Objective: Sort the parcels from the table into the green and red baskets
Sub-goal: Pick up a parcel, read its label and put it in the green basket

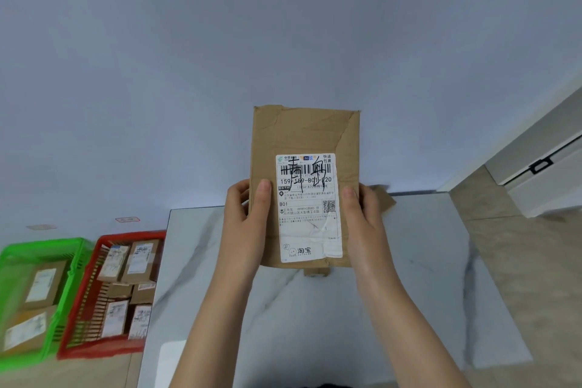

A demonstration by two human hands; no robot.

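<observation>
Head view: holds a flat brown cardboard parcel (pixel 304 132) upright in both hands above a white marble-patterned table (pixel 425 261).

Grips the parcel's left edge with the left hand (pixel 245 217), thumb laid flat on the front face, fingers wrapped out of sight behind; grips the right edge with the right hand (pixel 363 220) likewise, thumb just beside the white shipping label (pixel 310 208). Turns the label toward the camera, showing a barcode, printed codes and black handwriting scrawled over the top. Cannot tell whether the parcel's lower edge touches the tabletop. Down on the floor left of the table: a green plastic basket (pixel 41 244) at the far left, a red plastic basket (pixel 132 235) just beside it and nearer the table, both holding brown labelled boxes (pixel 138 257).
</observation>
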